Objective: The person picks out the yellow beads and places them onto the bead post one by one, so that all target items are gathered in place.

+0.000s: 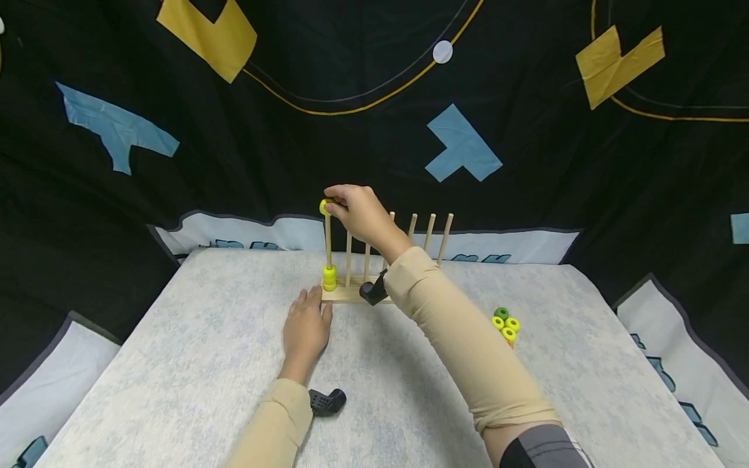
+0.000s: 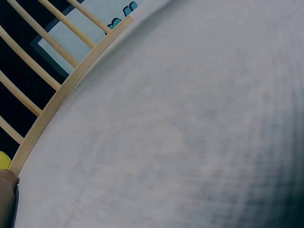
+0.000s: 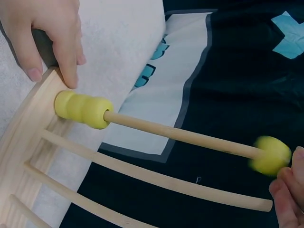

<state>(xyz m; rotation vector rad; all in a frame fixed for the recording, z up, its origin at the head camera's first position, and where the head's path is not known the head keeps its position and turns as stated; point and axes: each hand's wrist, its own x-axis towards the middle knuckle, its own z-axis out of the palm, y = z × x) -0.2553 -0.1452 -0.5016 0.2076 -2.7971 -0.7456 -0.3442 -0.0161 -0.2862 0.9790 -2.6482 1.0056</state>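
At the top of the leftmost rod of a wooden peg rack (image 1: 351,294), my right hand (image 1: 364,211) pinches a yellow bead (image 3: 270,156) between its fingertips. The rod's tip is at the bead, and a stack of yellow beads (image 3: 81,108) sits at the foot of the same rod. My left hand (image 1: 307,328) rests on the table beside the rack's left end. In the right wrist view its fingers (image 3: 66,52) touch the corner of the base. The left wrist view shows the rack's long front edge and bare rods, with little of the hand.
Several loose yellow and green beads (image 1: 509,325), with a bit of orange, lie on the table to the right, partly behind my right forearm. The other rods (image 1: 430,232) of the rack stand bare. A dark cloth (image 1: 374,156) hangs behind the pale table (image 1: 193,364).
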